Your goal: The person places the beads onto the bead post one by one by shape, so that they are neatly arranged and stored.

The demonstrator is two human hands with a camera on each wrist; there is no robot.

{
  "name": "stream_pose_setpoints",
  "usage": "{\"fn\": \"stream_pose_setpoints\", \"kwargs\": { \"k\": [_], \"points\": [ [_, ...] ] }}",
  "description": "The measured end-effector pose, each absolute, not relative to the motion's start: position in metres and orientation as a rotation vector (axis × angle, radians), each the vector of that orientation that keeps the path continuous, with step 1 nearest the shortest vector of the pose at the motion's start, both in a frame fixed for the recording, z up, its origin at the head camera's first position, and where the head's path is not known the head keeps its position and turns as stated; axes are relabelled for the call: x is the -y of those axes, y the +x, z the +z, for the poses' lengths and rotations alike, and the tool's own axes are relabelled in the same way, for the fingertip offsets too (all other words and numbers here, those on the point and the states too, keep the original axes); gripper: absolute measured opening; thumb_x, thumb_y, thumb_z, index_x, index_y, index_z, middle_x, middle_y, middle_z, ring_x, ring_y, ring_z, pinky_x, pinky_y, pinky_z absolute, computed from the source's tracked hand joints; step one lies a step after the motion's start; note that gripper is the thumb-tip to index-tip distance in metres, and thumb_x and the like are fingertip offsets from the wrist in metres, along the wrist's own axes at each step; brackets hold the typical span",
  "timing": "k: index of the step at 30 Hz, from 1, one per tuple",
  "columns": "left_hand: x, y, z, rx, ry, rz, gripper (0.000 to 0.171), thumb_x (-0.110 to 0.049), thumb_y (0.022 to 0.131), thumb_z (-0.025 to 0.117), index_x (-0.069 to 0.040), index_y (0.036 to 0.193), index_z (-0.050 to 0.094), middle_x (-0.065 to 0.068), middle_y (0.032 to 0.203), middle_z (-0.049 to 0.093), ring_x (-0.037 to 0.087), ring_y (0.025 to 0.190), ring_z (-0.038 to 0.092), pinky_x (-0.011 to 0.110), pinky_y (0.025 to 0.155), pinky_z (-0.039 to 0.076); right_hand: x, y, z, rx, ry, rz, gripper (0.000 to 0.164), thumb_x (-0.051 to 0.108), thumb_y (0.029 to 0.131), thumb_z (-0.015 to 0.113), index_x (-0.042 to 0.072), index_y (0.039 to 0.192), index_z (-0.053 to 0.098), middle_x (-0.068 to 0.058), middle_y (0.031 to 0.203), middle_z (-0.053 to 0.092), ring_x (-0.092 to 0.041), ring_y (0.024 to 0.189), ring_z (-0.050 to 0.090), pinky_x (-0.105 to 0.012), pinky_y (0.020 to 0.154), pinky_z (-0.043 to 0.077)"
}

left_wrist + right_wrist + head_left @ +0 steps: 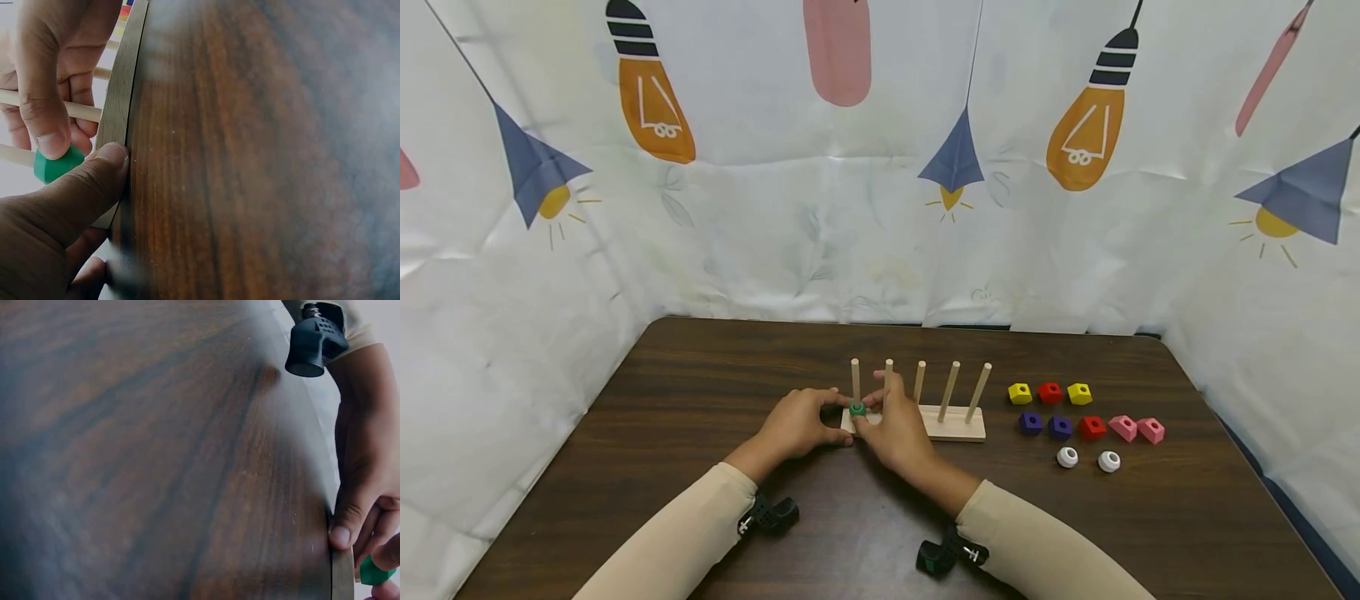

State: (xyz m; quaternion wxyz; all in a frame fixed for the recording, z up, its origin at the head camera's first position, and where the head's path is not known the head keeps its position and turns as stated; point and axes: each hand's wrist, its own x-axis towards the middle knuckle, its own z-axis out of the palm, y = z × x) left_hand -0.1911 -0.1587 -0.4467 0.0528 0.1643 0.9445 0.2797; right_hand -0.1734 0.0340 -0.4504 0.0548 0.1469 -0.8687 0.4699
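Note:
A pale wooden peg board (958, 427) with several upright pegs stands mid-table. My left hand (800, 423) grips its left end, the thumb lying against the front edge of the base, as the left wrist view shows up close. With thumb and fingers my right hand (898, 433) pinches a green bead (57, 166) threaded on the leftmost peg (855, 381). This bead sits low on the peg, close over the base. The right hand partly covers the second peg and the middle of the board.
Right of the board lie loose beads: yellow (1019, 394), red (1050, 393), purple (1031, 423), pink (1123, 428) and white (1067, 457). They rest on a dark wood-grain table (700, 358). Behind hangs a white printed cloth (850, 233).

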Motion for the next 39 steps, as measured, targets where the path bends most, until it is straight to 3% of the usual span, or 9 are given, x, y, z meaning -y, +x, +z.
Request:
{"fn": "stream_pose_setpoints", "kwargs": {
  "k": [10,15,20,25,32,39],
  "points": [
    [0.160,-0.190,-0.448,-2.877,0.490,0.863,0.055,-0.037,0.076,0.092,-0.025,0.128,0.075,0.018,0.142,0.059,0.040,0.127,0.058,0.055,0.096,0.051,-0.034,-0.171,-0.454,2.653,0.486,1.352,0.077,0.008,0.090,0.079,0.000,0.149,0.029,-0.005,0.104,0.071,-0.026,0.103,0.069,-0.042,0.090,0.055],
    [0.159,-0.190,-0.448,-2.869,0.486,0.863,0.056,-0.038,0.076,0.092,-0.025,0.128,0.075,0.017,0.142,0.059,0.039,0.128,0.058,0.054,0.097,0.050,-0.040,-0.169,-0.453,2.659,0.532,1.362,0.081,0.010,0.091,0.078,0.001,0.152,0.026,-0.011,0.116,0.071,-0.028,0.110,0.068,-0.043,0.094,0.054],
    [0.159,-0.191,-0.447,-2.870,0.486,0.862,0.056,-0.037,0.076,0.092,-0.025,0.128,0.074,0.016,0.142,0.060,0.038,0.129,0.057,0.055,0.100,0.049,-0.052,-0.165,-0.450,2.696,0.604,1.390,0.088,0.012,0.092,0.077,0.000,0.156,0.018,-0.022,0.145,0.054,-0.032,0.126,0.060,-0.045,0.099,0.051],
    [0.159,-0.192,-0.446,-2.868,0.483,0.860,0.057,-0.037,0.076,0.092,-0.024,0.128,0.074,0.016,0.143,0.059,0.038,0.129,0.057,0.055,0.100,0.048,-0.069,-0.155,-0.445,2.760,0.690,1.409,0.088,0.014,0.095,0.074,0.002,0.159,0.015,-0.023,0.157,0.039,-0.034,0.134,0.053,-0.042,0.104,0.048],
    [0.158,-0.191,-0.446,-2.866,0.469,0.845,0.058,-0.037,0.076,0.092,-0.025,0.129,0.074,0.015,0.144,0.058,0.038,0.131,0.055,0.056,0.102,0.047,-0.106,-0.144,-0.442,2.775,0.908,1.214,0.081,0.013,0.095,0.074,0.005,0.158,0.023,-0.014,0.144,0.054,-0.026,0.119,0.064,-0.045,0.097,0.053],
    [0.159,-0.190,-0.447,-2.866,0.465,0.853,0.058,-0.036,0.076,0.092,-0.027,0.130,0.073,0.014,0.145,0.057,0.038,0.133,0.053,0.056,0.103,0.046,-0.144,-0.141,-0.444,2.776,1.009,1.068,0.073,0.012,0.094,0.075,0.002,0.153,0.034,-0.013,0.135,0.060,-0.024,0.119,0.063,-0.040,0.098,0.053]
  ]
}}
